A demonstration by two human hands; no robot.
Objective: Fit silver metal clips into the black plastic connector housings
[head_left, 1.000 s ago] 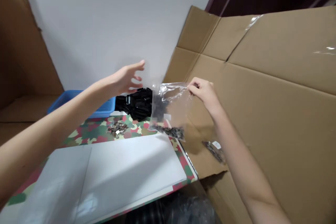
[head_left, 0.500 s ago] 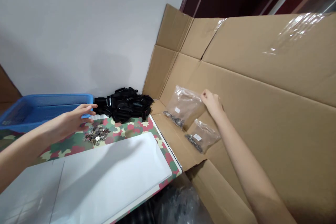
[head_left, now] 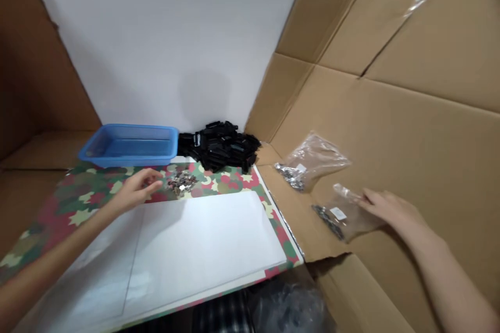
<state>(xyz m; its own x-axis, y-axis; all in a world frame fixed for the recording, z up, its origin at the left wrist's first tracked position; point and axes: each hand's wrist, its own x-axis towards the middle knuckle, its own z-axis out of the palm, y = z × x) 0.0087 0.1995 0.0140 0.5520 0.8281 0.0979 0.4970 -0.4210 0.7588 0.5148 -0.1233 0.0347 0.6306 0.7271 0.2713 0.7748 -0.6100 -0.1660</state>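
Observation:
My left hand (head_left: 138,188) hovers over the patterned table cover, fingers loosely curled and thumb apart, with nothing in it. Just right of its fingertips lies a pile of small metal pieces (head_left: 182,182). At the right, my right hand (head_left: 392,212) has its fingers closed on the top edge of a clear plastic bag (head_left: 357,218). This bag has a white label and small dark metal parts gathered at its bottom. A second clear bag (head_left: 316,158) of similar parts lies just beyond it on the cardboard.
A blue plastic basket (head_left: 128,158) stands by the wall, beside a heap of black plastic parts (head_left: 222,145). A white sheet (head_left: 203,239) covers the table's front. Tall cardboard (head_left: 429,156) rises on the right. Clear plastic (head_left: 289,307) sits below the table edge.
My right hand has left the farther bag and come down to the nearer one. My left hand has moved from beside the basket to the metal pile. The view has turned left.

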